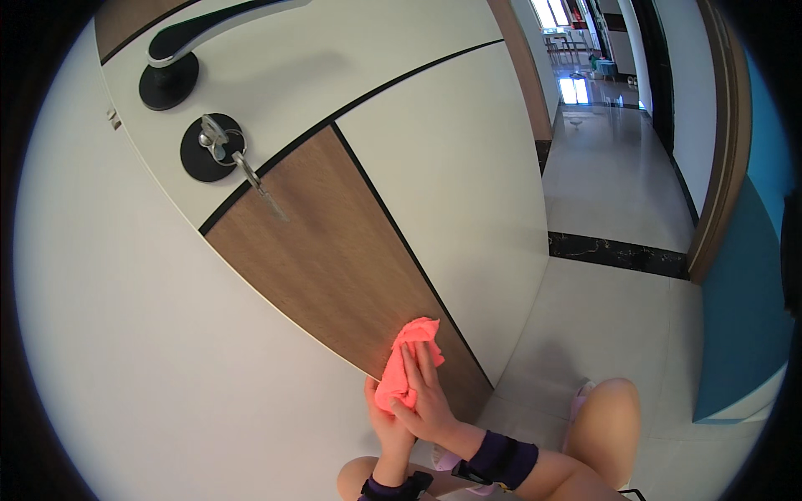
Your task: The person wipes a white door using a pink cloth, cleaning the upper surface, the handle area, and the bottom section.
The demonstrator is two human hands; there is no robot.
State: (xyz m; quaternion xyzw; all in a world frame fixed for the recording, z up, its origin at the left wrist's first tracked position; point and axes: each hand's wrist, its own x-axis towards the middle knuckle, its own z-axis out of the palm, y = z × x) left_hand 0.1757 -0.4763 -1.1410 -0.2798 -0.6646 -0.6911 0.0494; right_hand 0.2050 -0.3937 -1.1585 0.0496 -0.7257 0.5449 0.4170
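Note:
A bright pink cloth (396,369) lies bunched against the wood-grain panel (319,225) of a door, low down near its edge. My right hand (427,399) lies over the cloth, fingers extended along it and pressing it to the panel. Just below and left, my left hand (391,432) holds the lower end of the cloth beside the door's edge. Part of that hand is hidden by the cloth and my right hand. Dark bands wrap both wrists.
Higher on the door are a black lever handle (169,75) and a lock with keys (214,139) hanging from it. A black stone threshold (617,253) crosses the tiled floor (601,332). My bent knee (604,426) is at the lower right, near a blue wall panel (739,313).

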